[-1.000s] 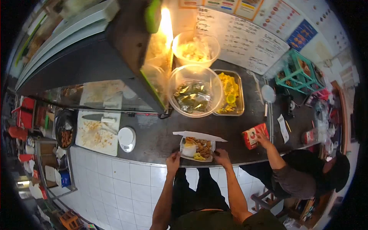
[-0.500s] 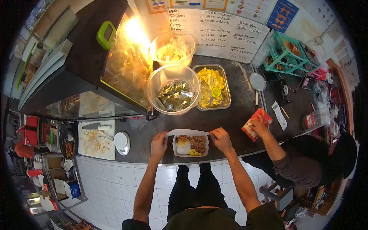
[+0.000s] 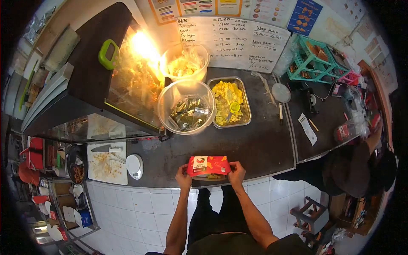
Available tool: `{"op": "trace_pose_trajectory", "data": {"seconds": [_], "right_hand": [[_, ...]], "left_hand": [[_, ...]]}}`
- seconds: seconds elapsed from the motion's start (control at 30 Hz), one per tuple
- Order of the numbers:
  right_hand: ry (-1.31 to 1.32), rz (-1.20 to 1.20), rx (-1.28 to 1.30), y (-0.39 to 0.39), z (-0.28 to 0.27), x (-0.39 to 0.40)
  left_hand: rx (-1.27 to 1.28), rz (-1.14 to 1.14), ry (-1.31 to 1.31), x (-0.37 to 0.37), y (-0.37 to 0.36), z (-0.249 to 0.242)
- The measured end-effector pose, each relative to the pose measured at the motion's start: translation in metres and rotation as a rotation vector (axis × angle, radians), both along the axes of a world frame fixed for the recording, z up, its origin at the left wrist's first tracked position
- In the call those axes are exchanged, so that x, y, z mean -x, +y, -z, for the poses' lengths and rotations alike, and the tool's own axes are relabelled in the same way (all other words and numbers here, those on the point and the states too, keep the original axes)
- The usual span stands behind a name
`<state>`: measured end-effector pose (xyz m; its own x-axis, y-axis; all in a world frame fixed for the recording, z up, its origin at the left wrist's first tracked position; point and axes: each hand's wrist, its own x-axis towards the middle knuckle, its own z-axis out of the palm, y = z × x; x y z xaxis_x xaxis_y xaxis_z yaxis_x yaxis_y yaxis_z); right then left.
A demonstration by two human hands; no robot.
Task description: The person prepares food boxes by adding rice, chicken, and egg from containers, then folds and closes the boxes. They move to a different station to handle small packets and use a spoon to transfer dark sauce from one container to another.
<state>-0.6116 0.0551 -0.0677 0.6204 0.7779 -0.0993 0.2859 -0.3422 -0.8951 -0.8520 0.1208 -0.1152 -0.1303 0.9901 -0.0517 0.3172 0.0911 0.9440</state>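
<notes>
A paper food box sits at the counter's front edge, its red printed lid (image 3: 219, 162) tilted down over most of the contents. Only a strip of yellowish food (image 3: 211, 176) shows below the lid's near edge. My left hand (image 3: 183, 177) is closed on the lid's left corner. At the right corner, the fingers of my right hand (image 3: 236, 173) are pinched on the same lid. The box's walls are mostly hidden under it.
Beyond the box stand a clear tub with dark packets (image 3: 187, 112) and a metal tray of yellow food (image 3: 229, 100). To the left are a white scale (image 3: 134, 165) and a cutting board with a knife (image 3: 95, 165). A co-worker (image 3: 348, 163) is at the right.
The lid has come forward and down, so its red outside shows and the rice and meat are covered. The co-worker's hand with a red box has left the counter, moving right.
</notes>
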Motion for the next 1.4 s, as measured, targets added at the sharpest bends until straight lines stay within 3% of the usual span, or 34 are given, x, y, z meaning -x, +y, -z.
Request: {"op": "trace_pose_trajectory", "data": {"seconds": [0.07,0.23,0.4,0.5,0.57,0.67,0.9,1.0,1.1,1.13,1.2,1.27,1.4], "right_hand": [[-0.005,-0.003,-0.034,0.0,0.0,0.0],[-0.191,-0.086,-0.086,0.0,0.004,-0.014],[-0.147,-0.093,-0.094,0.0,0.005,-0.007],[-0.019,-0.109,0.066,-0.003,0.013,-0.009],[0.087,-0.167,0.022,-0.009,0.023,-0.018],[0.228,-0.198,0.099,-0.004,-0.001,-0.024],[0.101,-0.39,0.036,-0.013,0.028,-0.041],[0.62,-0.277,0.252,-0.007,0.039,-0.049],[0.291,-0.226,0.539,0.019,-0.032,-0.031],[0.147,-0.227,0.443,0.017,-0.031,-0.021],[0.026,-0.224,0.36,0.002,0.024,-0.01],[-0.038,-0.154,0.232,-0.001,0.025,0.0],[-0.171,-0.288,0.246,-0.004,0.047,0.004]], "left_hand": [[0.011,0.018,-0.008,-0.001,0.0,-0.018],[0.038,0.014,-0.027,-0.001,-0.003,-0.01],[0.068,0.056,0.041,-0.003,-0.007,-0.023],[0.038,0.09,0.139,-0.002,-0.008,-0.017],[0.023,0.14,0.164,0.001,-0.012,-0.023],[0.03,0.236,0.248,0.005,-0.007,-0.03],[0.198,0.256,0.201,0.012,0.006,-0.04],[0.428,0.259,0.212,0.006,0.021,-0.051],[0.418,0.291,0.274,0.003,0.019,-0.027],[0.393,0.277,0.263,0.003,0.013,-0.023],[0.334,0.248,0.243,0.0,0.0,-0.018],[0.317,0.241,0.183,-0.003,0.0,-0.028],[0.131,0.147,0.173,-0.012,-0.004,-0.02]]}}
